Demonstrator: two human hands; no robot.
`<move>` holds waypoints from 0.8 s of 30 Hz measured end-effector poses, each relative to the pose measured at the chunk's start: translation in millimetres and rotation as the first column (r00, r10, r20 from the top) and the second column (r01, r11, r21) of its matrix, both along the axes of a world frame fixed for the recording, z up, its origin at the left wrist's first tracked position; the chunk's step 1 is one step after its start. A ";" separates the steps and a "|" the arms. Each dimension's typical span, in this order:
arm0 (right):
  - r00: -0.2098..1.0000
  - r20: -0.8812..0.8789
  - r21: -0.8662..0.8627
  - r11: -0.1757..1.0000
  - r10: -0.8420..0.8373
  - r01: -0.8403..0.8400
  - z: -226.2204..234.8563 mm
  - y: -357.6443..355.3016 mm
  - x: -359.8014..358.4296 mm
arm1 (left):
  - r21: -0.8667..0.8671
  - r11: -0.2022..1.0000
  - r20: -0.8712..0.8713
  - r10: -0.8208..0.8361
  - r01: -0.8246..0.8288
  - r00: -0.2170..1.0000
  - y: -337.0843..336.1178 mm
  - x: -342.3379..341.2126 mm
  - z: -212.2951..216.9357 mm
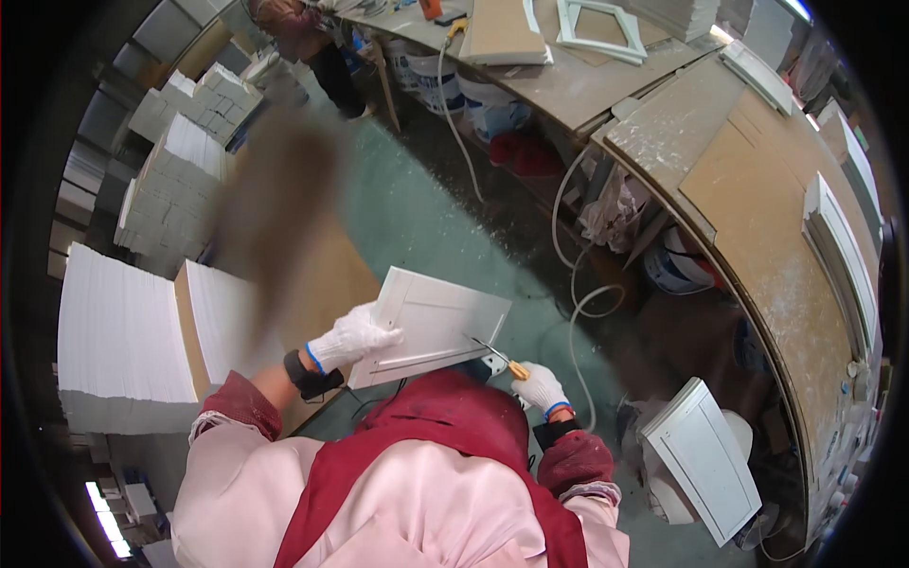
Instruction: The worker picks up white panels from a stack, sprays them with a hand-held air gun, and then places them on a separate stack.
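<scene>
My left hand (355,338), in a white knit glove, grips the left edge of a white panel (440,308) with a recessed border, like a small cabinet door. The panel is held tilted over my lap. My right hand (542,389), also gloved, is closed around the yellow handle of a hand tool (517,369) with a thin dark metal blade. The blade's tip lies over the panel's right part; whether it touches the surface I cannot tell. Fingers of the left hand behind the panel are hidden.
Tall stacks of white boards (123,331) stand on my left. A long workbench (663,123) curves along the right, with white panels (838,237) on it. More panels (705,459) lean low at right. A pale hose (573,350) hangs to the floor. Another person (327,66) stands far left.
</scene>
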State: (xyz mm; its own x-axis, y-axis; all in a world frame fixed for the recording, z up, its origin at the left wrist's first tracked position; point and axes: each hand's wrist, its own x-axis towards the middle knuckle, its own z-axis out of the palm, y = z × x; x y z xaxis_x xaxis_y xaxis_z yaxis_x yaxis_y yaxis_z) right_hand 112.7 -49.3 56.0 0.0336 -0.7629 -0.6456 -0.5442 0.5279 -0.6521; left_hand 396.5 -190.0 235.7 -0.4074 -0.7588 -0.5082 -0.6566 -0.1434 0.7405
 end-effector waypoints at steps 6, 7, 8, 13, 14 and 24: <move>0.934 0.352 -0.071 0.997 0.055 -0.032 19.1 22.0 -0.6 | -0.093 0.995 -0.082 0.037 -0.045 0.996 3.4 2.9 21.8; 0.992 0.112 0.060 0.997 -0.057 0.051 -2.7 19.2 -6.0 | -0.068 0.994 -0.026 0.083 -0.085 0.996 1.7 4.0 32.5; 0.990 -0.025 0.017 0.990 -0.137 0.138 -36.7 21.2 -17.3 | -0.050 0.989 0.029 0.144 -0.143 0.989 1.5 4.3 44.0; 0.894 0.369 0.050 0.966 -0.254 0.254 43.7 13.5 -27.2 | -0.069 0.982 -0.069 0.171 -0.176 0.983 8.6 7.5 79.4; 0.833 0.525 -0.098 0.959 -0.176 0.265 29.1 20.7 -16.7 | -0.128 0.985 -0.022 0.111 -0.112 0.994 10.4 0.9 84.2; 0.912 0.264 -0.094 0.933 -0.314 0.348 5.6 10.8 -26.0 | -0.160 0.911 0.332 -0.313 0.380 0.890 17.8 -50.1 81.6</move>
